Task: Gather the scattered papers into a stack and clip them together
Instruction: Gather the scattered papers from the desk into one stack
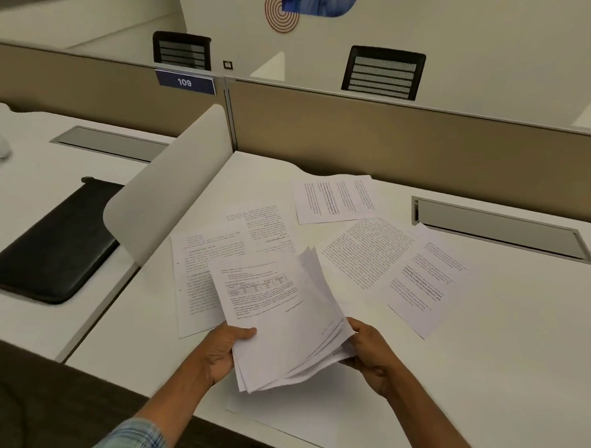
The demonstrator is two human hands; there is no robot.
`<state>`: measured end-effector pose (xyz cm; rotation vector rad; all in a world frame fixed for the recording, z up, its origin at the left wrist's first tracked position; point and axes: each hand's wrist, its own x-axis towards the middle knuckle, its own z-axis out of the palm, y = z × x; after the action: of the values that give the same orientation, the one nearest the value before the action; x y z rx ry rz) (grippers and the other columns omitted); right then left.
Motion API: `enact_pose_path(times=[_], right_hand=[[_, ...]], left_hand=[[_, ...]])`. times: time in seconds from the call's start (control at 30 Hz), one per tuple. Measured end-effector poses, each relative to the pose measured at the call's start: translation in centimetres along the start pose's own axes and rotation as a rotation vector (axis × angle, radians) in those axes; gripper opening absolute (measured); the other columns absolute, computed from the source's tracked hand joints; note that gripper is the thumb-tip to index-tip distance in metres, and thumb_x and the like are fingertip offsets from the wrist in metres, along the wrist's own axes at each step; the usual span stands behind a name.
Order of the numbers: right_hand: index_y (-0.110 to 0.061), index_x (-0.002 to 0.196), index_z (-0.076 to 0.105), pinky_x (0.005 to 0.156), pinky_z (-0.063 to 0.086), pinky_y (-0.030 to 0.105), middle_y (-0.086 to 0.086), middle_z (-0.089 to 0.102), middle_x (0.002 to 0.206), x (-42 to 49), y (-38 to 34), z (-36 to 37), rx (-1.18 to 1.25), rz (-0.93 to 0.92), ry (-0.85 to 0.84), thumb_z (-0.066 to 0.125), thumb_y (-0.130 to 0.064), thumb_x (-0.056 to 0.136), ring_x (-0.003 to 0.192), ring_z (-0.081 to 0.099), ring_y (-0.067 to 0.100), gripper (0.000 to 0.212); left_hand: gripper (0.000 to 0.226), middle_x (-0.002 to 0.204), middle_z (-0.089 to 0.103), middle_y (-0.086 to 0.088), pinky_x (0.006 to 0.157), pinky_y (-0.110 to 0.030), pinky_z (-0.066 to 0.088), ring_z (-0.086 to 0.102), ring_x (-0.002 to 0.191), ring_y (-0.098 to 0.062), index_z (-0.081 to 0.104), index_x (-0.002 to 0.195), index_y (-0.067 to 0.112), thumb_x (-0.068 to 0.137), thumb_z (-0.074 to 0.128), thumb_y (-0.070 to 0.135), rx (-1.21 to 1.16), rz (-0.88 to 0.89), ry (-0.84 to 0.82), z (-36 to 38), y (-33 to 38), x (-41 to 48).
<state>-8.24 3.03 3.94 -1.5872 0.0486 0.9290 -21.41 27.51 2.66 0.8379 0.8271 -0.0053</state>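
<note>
Papers (280, 311) gathered in an uneven stack (edges fanned) are held above the white surface (485, 350), left hand (219, 351) and right hand (371, 354) gripping the near corners with curled fingers; loose sheets (370, 254) lie beyond.

Both hands (226, 351) grip paper stack (283, 318); loose sheets (367, 257) beyond

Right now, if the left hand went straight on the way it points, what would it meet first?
The paper stack it grips; beyond that, probably the dense-print sheet, though depth is unclear.
</note>
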Motion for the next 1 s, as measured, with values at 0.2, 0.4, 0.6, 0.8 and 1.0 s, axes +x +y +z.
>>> enact_pose_path(times=[0.2,0.4,0.6,0.8,1.0], right_hand=[[-0.025,0.145,0.053,0.111,0.046,0.056,0.001,0.062,0.142,1.0,-0.4,-1.5,-0.014,0.118,-0.043,0.066,-0.082,0.069,0.131,0.058,0.03,0.096],[-0.014,0.133,0.064,0.102,0.055,0.053,0.008,0.076,0.122,0.6,-3.3,1.9,0.013,0.009,-0.251,0.077,-0.025,0.088,0.112,0.072,0.031,0.048],[-0.018,0.133,0.064,0.101,0.055,0.055,0.008,0.074,0.124,1.4,-4.1,3.7,-0.075,-0.017,-0.288,0.079,-0.026,0.086,0.115,0.07,0.033,0.049],[-0.02,0.105,0.071,0.079,0.059,0.033,0.006,0.078,0.106,1.3,-4.5,4.4,-0.091,-0.072,0.04,0.063,-0.05,0.094,0.095,0.073,0.022,0.033],[-0.023,0.14,0.05,0.103,0.048,0.038,0.006,0.057,0.137,1.4,1.2,3.1,-1.159,-0.099,0.088,0.074,-0.053,0.082,0.123,0.056,0.024,0.07]], left_hand=[[0.05,0.126,0.072,-0.015,0.106,-0.055,0.048,0.064,0.116,-0.037,0.068,0.119,0.019,0.083,0.065,-0.016,0.064,0.074,-0.044,-1.2,1.6,-0.7],[0.052,0.124,0.074,-0.01,0.103,-0.055,0.051,0.068,0.117,-0.035,0.065,0.127,0.019,0.084,0.069,-0.009,0.189,0.075,-0.164,-0.2,2.6,-1.6],[0.054,0.123,0.075,-0.007,0.106,-0.054,0.05,0.066,0.119,-0.034,0.065,0.127,0.021,0.084,0.07,-0.01,0.22,0.121,-0.152,-0.5,3.0,-1.3],[0.051,0.133,0.068,-0.017,0.11,-0.058,0.044,0.061,0.124,-0.04,0.064,0.132,0.013,0.086,0.067,-0.009,0.098,0.201,-0.049,-2.2,4.5,0.0],[0.056,0.138,0.064,-0.014,0.112,-0.053,0.042,0.058,0.127,-0.037,0.059,0.139,0.014,0.089,0.061,-0.01,-0.05,0.324,0.042,-5.5,6.9,-0.3]])
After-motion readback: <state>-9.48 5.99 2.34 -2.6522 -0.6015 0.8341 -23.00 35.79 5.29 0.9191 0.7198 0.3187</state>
